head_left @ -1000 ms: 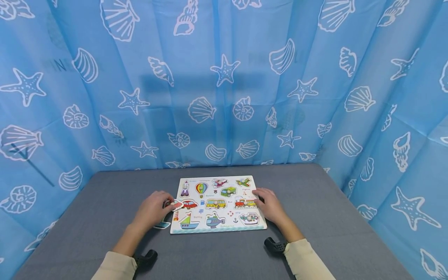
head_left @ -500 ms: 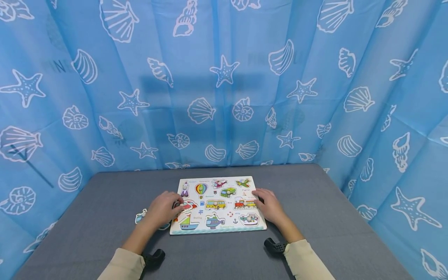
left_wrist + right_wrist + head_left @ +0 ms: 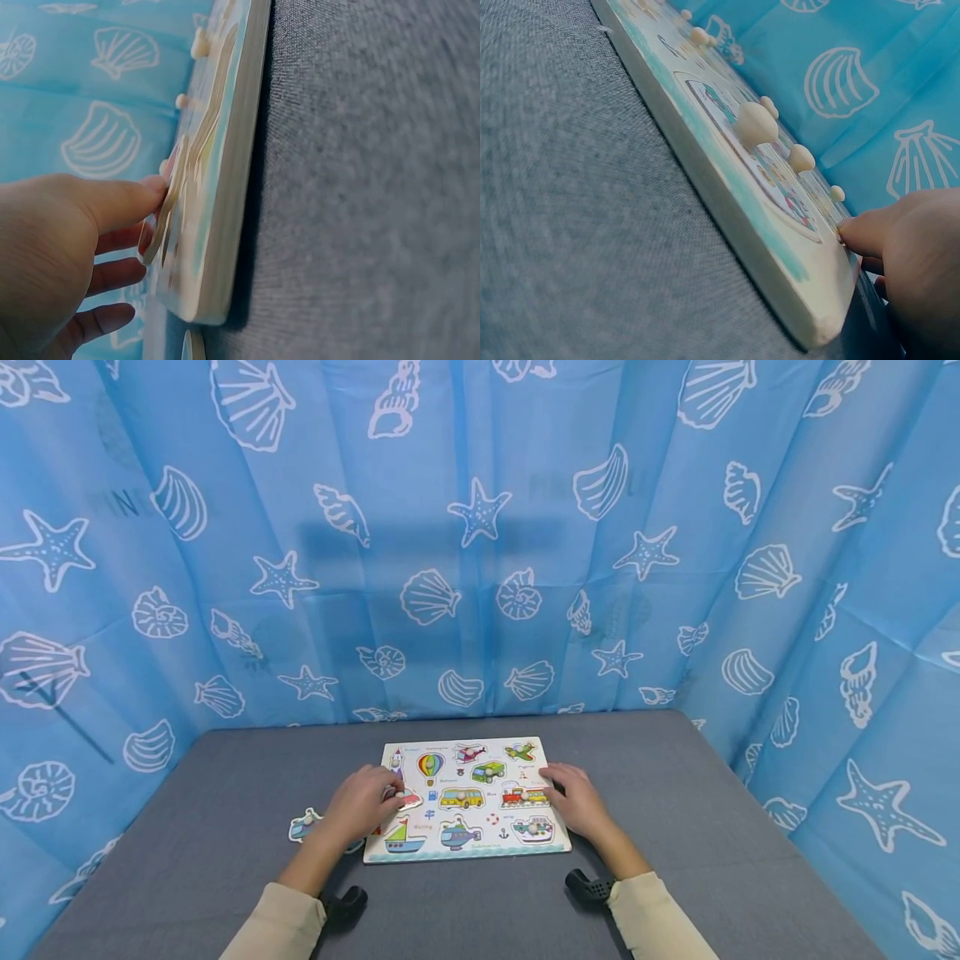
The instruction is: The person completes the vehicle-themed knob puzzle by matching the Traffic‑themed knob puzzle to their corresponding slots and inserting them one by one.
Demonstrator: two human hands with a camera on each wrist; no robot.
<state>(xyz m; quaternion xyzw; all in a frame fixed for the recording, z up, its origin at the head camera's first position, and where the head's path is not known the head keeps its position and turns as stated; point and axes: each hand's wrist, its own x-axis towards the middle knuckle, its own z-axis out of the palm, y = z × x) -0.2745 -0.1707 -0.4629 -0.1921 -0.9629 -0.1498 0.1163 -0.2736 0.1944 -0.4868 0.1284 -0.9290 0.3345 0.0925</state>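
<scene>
A wooden knob puzzle board (image 3: 491, 852) with vehicle pictures lies on the table. My left hand (image 3: 362, 802) pinches a red car puzzle piece (image 3: 408, 799) by its knob, above the board's left side. In the left wrist view, the thumb and a finger grip this tilted car piece (image 3: 172, 201) close to the board's face, while the other fingers are spread. My right hand (image 3: 576, 802) rests on the board's right edge beside the train piece (image 3: 525, 795). In the right wrist view, my right hand's (image 3: 907, 255) thumb touches the board near its corner, past the ship piece (image 3: 780, 187).
A loose blue piece with a knob (image 3: 303, 827) lies on the grey table (image 3: 465, 910) left of the board. Another piece (image 3: 354, 846) is mostly hidden by my left wrist. A blue shell-patterned curtain (image 3: 480, 627) hangs behind and on both sides.
My left hand has carried the red car piece right, from the board's left edge onto the board. The loose blue piece has come into view. My right hand stays put.
</scene>
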